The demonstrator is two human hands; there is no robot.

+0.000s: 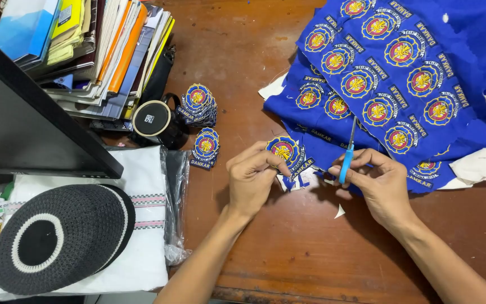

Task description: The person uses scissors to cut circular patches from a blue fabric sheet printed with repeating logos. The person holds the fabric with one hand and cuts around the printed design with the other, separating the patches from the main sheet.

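Nearest, on the brown tabletop (288,247): a small white offcut (340,211) lies between the two forearms, loose trimmings.

Left hand (252,179): grip closed on a round blue-and-yellow patch (283,150), thumb and fingers pinching its near edge; the patch is held just above the tabletop, a strip of blue fabric and white backing hanging under it.

Right hand (381,183): grip closed around blue-handled scissors (346,160), blades pointing away toward the cloth. Whether the blades are parted, cannot tell. Tips are not on the held patch.

Left of the hands: two small stacks of cut patches (205,147), one near the plastic-wrapped white cloth (142,225), one farther by a black mug (156,121). Judged done: these stacks, a modest share.

Farther right: blue sheet (423,73) with rows of uncut patches, folded over itself, white backing showing at the edges. Judged left: most of the work, many emblems in rows uncut; the held one looks partly trimmed.

Far left: crocheted black-and-white cap (57,239), dark monitor (23,124), pile of books (97,45). Not in use.
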